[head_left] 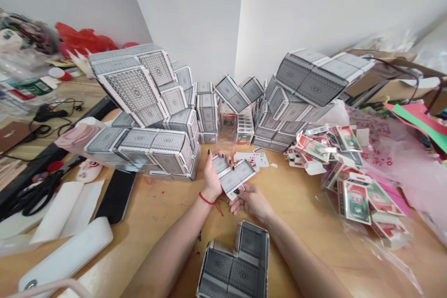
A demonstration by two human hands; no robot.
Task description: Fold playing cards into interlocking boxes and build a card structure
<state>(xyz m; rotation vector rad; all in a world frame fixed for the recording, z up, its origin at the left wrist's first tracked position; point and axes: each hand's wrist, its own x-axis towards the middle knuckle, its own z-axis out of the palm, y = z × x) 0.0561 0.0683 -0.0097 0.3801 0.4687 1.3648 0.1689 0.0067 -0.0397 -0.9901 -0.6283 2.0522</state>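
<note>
Playing cards (234, 178) with grey patterned backs, laid side by side as a small panel, are held over the table in front of me. My left hand (211, 180), with a red string on its wrist, grips the panel, its dark-nailed fingers bent over the top. My right hand (252, 202) pinches the panel's lower edge, where a white card face peeks out. A few face-up cards (258, 159) lie just behind the panel. Nearest me stands an L-shaped block of folded cards (233, 260), between my forearms.
Stacked card blocks rise at the left (153, 144) and right (296, 88). Red-and-green card boxes (354, 200) pile up on the right beside pink plastic (394, 149). A black phone (115, 195), scissors (44, 193) and a white case (66, 253) lie left.
</note>
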